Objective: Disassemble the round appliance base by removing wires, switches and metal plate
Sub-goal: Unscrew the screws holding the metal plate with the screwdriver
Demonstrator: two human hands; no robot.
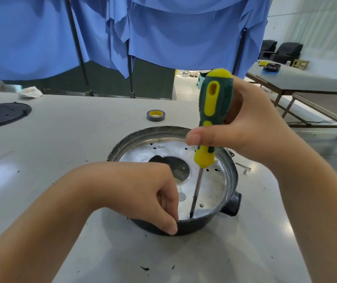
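while the right hand [251, 127] grips the green-and-yellow screwdriver [214, 111] upright, its tip sits on a screw near the front edge of the metal plate [210, 186]. the left hand [143, 193] pinches the near rim of the round appliance base [194, 227], which rests on the grey table [82, 139]. a tape roll [156, 115] lies behind; loose screws [244, 168] to the right.

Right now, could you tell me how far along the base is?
Done: no wires or switches show inside the base; loose screws lie beside it. In hand: the right hand drives a screwdriver into a screw by the near rim while the left hand steadies it. Left: the metal plate is still seated.
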